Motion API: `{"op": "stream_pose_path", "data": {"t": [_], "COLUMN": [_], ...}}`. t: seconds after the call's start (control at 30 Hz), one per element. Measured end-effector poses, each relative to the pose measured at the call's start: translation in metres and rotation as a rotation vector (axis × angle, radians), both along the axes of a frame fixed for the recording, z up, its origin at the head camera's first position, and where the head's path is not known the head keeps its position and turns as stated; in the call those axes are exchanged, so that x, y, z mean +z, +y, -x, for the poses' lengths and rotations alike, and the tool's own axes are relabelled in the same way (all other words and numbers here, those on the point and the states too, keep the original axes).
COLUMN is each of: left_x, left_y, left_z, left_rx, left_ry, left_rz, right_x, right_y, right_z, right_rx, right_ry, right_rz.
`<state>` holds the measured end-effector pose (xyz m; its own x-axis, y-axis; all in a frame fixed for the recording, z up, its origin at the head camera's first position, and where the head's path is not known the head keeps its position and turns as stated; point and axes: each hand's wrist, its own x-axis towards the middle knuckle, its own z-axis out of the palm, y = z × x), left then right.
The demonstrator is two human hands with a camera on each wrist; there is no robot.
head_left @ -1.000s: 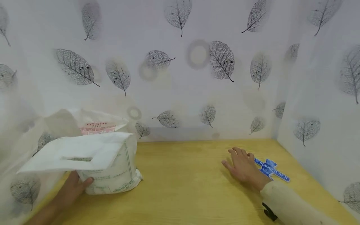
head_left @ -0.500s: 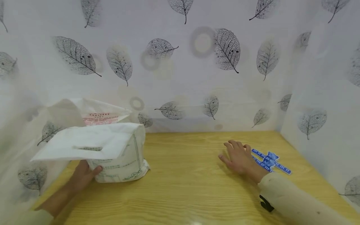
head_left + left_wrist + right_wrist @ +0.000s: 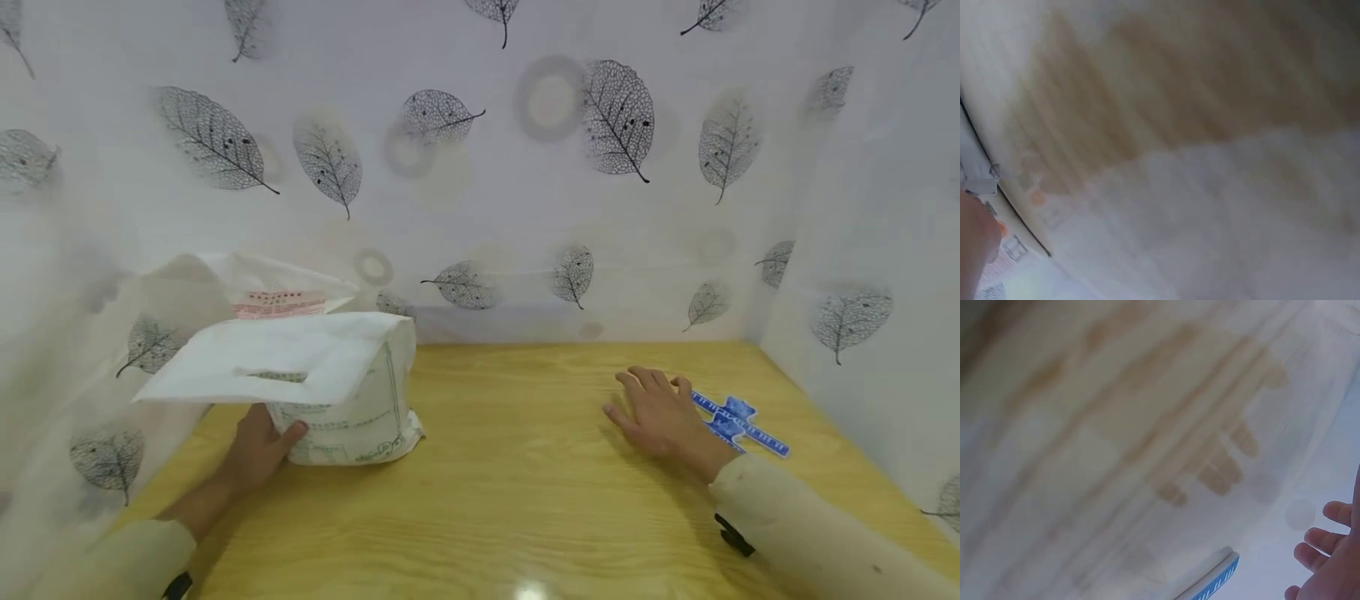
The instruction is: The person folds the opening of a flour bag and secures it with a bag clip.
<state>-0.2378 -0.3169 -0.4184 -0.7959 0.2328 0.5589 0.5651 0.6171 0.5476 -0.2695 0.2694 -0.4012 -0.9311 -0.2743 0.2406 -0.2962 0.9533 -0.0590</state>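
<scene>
In the head view, my left hand [image 3: 258, 454] grips the near left lower side of a white plastic bag [image 3: 348, 433] printed in green. The thumb lies on its front; the other fingers are hidden behind it. A white top flap with a handle slot [image 3: 217, 350] folds out toward me. Whether the bag's bottom touches the table cannot be told. On the right, my right hand [image 3: 667, 421] is held palm down with fingers spread and gently bent, holding nothing. Just right of it lie blue flat bear-shaped pieces [image 3: 738, 414] with key-patterned strips, partly covered by the hand and wrist.
A yellow wood-grain table [image 3: 510, 483] lies beneath both hands. White leaf-printed sheeting [image 3: 480, 208] closes it in at the back, left and right. Behind the bag's flap, another white piece with red print [image 3: 281, 302] stands up against the sheeting.
The left hand and the bag have moved to the right over the table. The right hand stays near the blue pieces, its fingers much the same. The head view has tilted downward.
</scene>
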Motion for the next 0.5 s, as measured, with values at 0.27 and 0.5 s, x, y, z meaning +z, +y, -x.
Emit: {"op": "stream_pose_path", "data": {"t": [0.27,0.5], "left_x": [0.008,0.005], "left_y": [0.015,0.028], "left_z": [0.005,0.015], "left_rx": [-0.058,-0.091], "left_ry": [-0.035,-0.045], "left_rz": [-0.031,-0.014], "right_x": [0.003,0.003], "right_y": [-0.004,-0.001], "right_z": [0.004,0.002], "right_rx": [0.022,-0.009], "right_ry": [-0.031,-0.057], "right_rz": [0.022,0.015]}}
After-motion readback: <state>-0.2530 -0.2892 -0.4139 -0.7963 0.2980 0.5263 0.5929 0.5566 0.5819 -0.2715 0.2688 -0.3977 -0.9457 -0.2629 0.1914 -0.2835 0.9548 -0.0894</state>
